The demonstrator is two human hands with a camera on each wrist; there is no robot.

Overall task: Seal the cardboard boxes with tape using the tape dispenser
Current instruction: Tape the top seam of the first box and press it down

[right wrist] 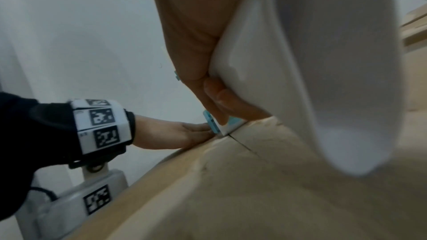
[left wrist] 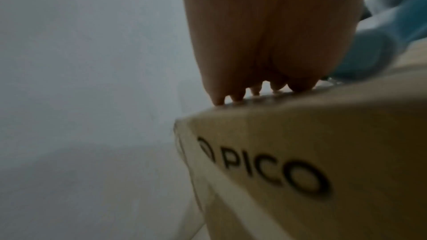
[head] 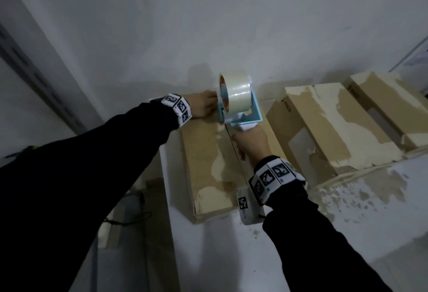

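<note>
A brown cardboard box with torn pale patches lies on the white table, its centre seam running toward me. My right hand grips the white handle of the blue tape dispenser, which carries a clear tape roll and stands at the box's far end on the seam. My left hand lies flat on the far left of the box top, fingers straight beside the dispenser's front. In the left wrist view the fingertips press on the box's top edge above the PICO print. The handle fills the right wrist view.
Two more cardboard boxes lie side by side to the right, against the white wall. The white table has torn paper residue at the right. Left of the table edge, cables and a drop to the floor.
</note>
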